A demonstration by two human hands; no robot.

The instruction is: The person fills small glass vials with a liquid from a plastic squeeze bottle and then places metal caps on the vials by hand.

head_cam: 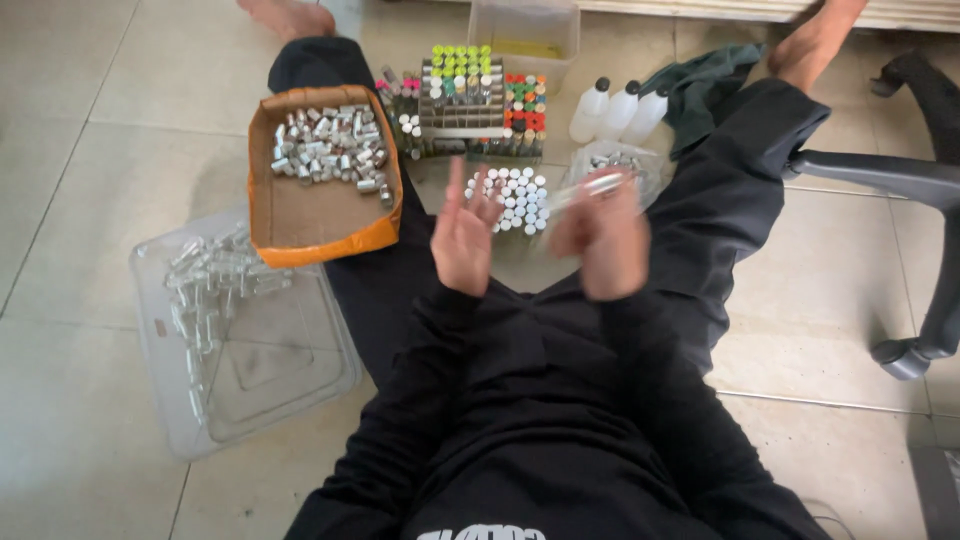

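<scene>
One clear tube (590,187), blurred, slants from the closed fingers of the right hand (600,245) toward twelve o'clock; the left hand (465,240) is open and empty at its nine o'clock. Farther out: a clear tray (240,340) at eight o'clock, a cardboard box (322,165) at ten, a rack of capped tubes (470,100) at twelve, three white bottles (618,110) at one.

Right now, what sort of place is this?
Probably a room in a home or small office, not a lab bench: the person sits on a tiled floor beside an office chair base, sorting capped vials in racks and a cardboard box.
</scene>
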